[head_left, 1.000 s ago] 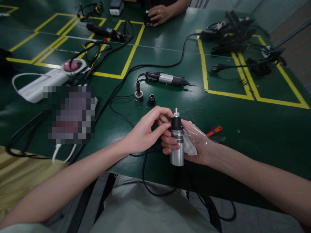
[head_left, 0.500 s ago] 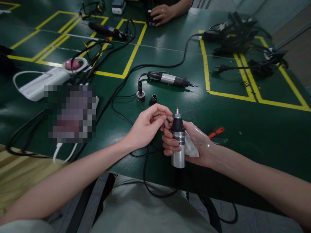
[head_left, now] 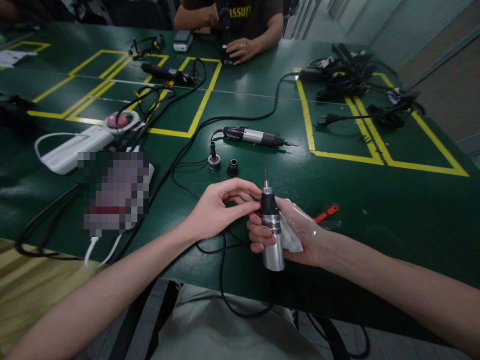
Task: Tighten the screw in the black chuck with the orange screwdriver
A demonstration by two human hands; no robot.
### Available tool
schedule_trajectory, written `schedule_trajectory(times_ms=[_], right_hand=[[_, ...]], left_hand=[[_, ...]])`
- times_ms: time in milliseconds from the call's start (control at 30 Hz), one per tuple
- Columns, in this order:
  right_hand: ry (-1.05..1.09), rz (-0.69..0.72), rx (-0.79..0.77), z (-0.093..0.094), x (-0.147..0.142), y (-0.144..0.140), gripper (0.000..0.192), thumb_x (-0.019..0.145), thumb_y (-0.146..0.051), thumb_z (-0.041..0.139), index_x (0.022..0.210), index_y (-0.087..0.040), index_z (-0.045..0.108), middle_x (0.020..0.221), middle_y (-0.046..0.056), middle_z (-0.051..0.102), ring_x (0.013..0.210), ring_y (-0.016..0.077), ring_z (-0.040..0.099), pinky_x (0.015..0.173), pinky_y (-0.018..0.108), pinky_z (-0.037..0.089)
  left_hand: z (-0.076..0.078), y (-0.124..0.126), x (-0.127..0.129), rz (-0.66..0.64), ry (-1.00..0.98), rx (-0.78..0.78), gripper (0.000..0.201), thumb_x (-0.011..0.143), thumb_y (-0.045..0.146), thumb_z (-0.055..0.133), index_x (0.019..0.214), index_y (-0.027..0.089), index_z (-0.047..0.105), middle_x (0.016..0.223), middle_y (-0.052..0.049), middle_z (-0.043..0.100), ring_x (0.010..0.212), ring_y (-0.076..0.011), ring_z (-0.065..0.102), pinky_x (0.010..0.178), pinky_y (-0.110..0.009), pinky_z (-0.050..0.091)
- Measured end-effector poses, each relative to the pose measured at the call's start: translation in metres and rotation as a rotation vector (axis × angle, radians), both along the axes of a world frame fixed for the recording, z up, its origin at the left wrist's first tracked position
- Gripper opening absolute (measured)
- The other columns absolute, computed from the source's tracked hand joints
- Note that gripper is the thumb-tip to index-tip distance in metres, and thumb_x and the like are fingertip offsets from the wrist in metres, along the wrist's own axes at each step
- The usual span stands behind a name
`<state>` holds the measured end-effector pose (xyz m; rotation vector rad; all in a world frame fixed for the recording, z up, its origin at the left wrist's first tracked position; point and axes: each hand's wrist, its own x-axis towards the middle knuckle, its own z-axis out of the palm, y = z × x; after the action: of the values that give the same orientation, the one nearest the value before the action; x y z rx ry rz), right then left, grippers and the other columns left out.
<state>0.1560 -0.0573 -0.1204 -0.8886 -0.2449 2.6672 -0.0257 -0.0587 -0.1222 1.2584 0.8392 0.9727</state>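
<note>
My right hand [head_left: 262, 235] is wrapped round the silver body of an electric screwdriver [head_left: 275, 255], held upright with its thin bit at the top. Something whitish and film-like [head_left: 291, 237] is pressed between that palm and the tool. My left hand [head_left: 221, 205] reaches in from the left, its thumb and fingertips curved against the screwdriver's black nose. Just beyond the left hand, a black threaded collar [head_left: 233, 168] and a round metal part with a dark stem [head_left: 214, 160] stand on the green table [head_left: 375, 215].
Farther out lies a second electric screwdriver [head_left: 255, 136]. An orange-handled cutter [head_left: 327, 212] is right of my right hand. A power strip [head_left: 75, 150], a blurred phone-like device [head_left: 120, 190] and black cables fill the left. A co-worker's hand [head_left: 240, 50] works across the table; cables [head_left: 345, 70] are heaped at right.
My view has tipped up, showing more of the co-worker. My left fingers have spread from a loose pinch to meet the screwdriver's nose. The right hand keeps its hold.
</note>
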Motion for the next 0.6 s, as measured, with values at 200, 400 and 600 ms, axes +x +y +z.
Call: schedule_trajectory(times_ms=[200, 400, 600], right_hand=[[0.01, 0.011, -0.012, 0.0007, 0.0013, -0.0006, 0.073, 0.114, -0.052, 0.029, 0.065, -0.012, 0.065, 0.048, 0.0, 0.051, 0.043, 0.0104, 0.047, 0.056, 0.025, 0.05], [0.012, 0.025, 0.0, 0.0003, 0.0017, -0.0028, 0.069, 0.112, -0.054, 0.036, 0.065, -0.012, 0.065, 0.049, -0.001, 0.051, 0.043, 0.01, 0.046, 0.056, 0.024, 0.049], [0.013, 0.05, 0.006, 0.0008, 0.0014, -0.0039, 0.072, 0.113, -0.051, 0.03, 0.064, -0.012, 0.066, 0.048, -0.001, 0.05, 0.042, 0.0104, 0.043, 0.056, 0.025, 0.05]], left_hand=[[-0.0036, 0.0003, -0.0025, 0.01, 0.013, 0.029, 0.021, 0.083, 0.022, 0.081, 0.101, 0.012, 0.074, 0.091, -0.004, 0.079, 0.075, -0.0079, 0.073, 0.077, -0.018, 0.061], [-0.0032, 0.0004, -0.0045, -0.01, 0.002, 0.023, 0.024, 0.083, 0.023, 0.083, 0.102, 0.011, 0.075, 0.091, -0.005, 0.079, 0.074, -0.0076, 0.073, 0.076, -0.017, 0.061], [0.0001, 0.0008, -0.0043, -0.001, -0.008, -0.002, 0.025, 0.079, 0.025, 0.087, 0.097, 0.011, 0.075, 0.085, -0.004, 0.078, 0.069, -0.0063, 0.069, 0.072, -0.017, 0.059]])
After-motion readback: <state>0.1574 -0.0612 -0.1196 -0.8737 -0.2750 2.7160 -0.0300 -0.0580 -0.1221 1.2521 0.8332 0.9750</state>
